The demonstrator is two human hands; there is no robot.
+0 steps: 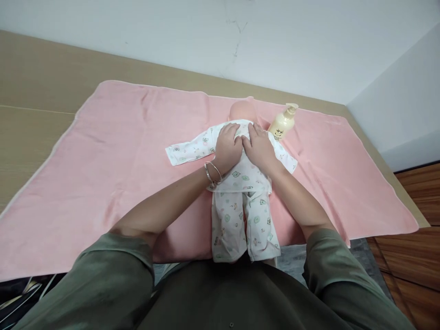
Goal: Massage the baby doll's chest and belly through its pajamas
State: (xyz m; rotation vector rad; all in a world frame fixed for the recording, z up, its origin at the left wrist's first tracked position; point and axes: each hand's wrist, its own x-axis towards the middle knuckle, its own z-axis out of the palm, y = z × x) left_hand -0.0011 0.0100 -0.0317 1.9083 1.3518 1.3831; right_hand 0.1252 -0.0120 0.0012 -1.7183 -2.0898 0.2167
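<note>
A baby doll (242,111) lies on a pink blanket (137,137), dressed in a white printed top (240,176) and matching trousers (228,224). My left hand (228,145) rests flat on the chest of the top, a bangle on its wrist. Beside it, my right hand (258,145) lies flat on the other side of the chest, the thumbs close together. Fingers of both hands are stretched out, with nothing held. One sleeve spreads out to the left, the other to the right. Any facial features of the doll cannot be made out.
A cream pump bottle (283,121) stands on the blanket just right of the doll's head. The blanket covers much of a wooden table (41,73) against a white wall (172,32). Wooden drawers (412,256) are at the lower right.
</note>
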